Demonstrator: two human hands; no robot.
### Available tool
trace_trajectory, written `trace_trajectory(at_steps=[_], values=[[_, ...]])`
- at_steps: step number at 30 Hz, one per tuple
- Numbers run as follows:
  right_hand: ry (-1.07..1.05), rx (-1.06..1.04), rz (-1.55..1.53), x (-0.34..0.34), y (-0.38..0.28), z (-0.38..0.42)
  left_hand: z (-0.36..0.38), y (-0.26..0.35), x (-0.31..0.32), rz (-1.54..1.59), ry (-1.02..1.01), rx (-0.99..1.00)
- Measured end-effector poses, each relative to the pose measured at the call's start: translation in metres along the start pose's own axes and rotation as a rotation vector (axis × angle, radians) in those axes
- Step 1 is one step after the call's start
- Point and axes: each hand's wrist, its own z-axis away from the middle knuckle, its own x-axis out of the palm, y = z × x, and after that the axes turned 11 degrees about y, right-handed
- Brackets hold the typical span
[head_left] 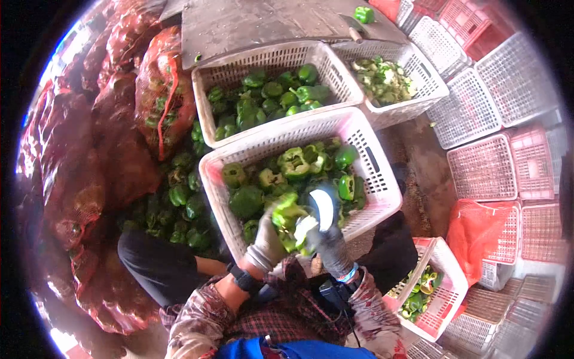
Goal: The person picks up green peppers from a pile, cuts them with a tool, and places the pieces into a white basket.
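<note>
My left hand (266,244), in a pale work glove, is closed around a cut green bell pepper (286,216), blurred by motion. My right hand (332,246), in a darker grey glove, grips a knife (323,209) whose bright curved blade points up and away from me. A whitish pepper core (305,230) shows between the two hands. Both hands are over the near edge of a white plastic crate (210,179), which holds cut and hollowed green peppers (294,163). The knife's handle is hidden in my right hand.
Behind stands a second crate (200,113) of whole-looking green peppers; to its right, a crate (427,90) holds pale trimmings. Red mesh sacks (113,125) pile up at left beside loose peppers (179,194). A crate (451,293) with pepper pieces and stacked crates (481,167) are at right.
</note>
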Motion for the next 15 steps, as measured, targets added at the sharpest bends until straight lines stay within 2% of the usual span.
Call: trace_trajectory(at_steps=[2, 3, 4, 6, 7, 8, 9, 10, 12, 13, 14, 15], values=[[0.128, 0.224, -0.305, -0.008, -0.012, 0.003, -0.008, 0.013, -0.001, 0.104, -0.024, -0.075], [0.237, 0.144, -0.341, 0.0, -0.026, 0.007, -0.013, 0.019, 0.001, 0.122, -0.025, -0.088], [0.312, 0.155, -0.293, 0.002, -0.023, 0.007, -0.019, 0.02, 0.007, 0.08, 0.003, -0.045], [0.331, 0.2, -0.24, -0.006, -0.008, 0.004, -0.047, 0.01, -0.007, -0.252, -0.104, 0.026], [0.378, 0.055, -0.289, -0.004, 0.001, -0.004, -0.047, 0.006, -0.006, -0.622, -0.052, 0.385], [0.368, 0.279, -0.254, -0.01, -0.021, -0.001, -0.04, 0.007, 0.004, -0.974, 0.015, 0.751], [0.401, 0.157, -0.32, -0.012, -0.016, -0.006, -0.029, 0.011, 0.01, -1.024, 0.019, 0.824], [0.431, 0.045, -0.389, -0.012, -0.003, -0.011, -0.006, 0.027, 0.024, -1.087, -0.069, 0.865], [0.402, 0.074, -0.433, -0.011, 0.015, -0.023, 0.02, 0.04, 0.038, -0.981, -0.233, 0.503], [0.361, -0.021, -0.392, -0.004, 0.018, -0.024, 0.018, 0.028, 0.028, -1.001, -0.172, 0.44], [0.386, 0.088, -0.38, 0.004, 0.02, -0.025, 0.019, 0.02, 0.026, -0.883, -0.202, 0.618], [0.414, 0.189, -0.369, 0.014, 0.021, -0.024, 0.022, 0.023, 0.023, -0.848, -0.165, 0.6]])
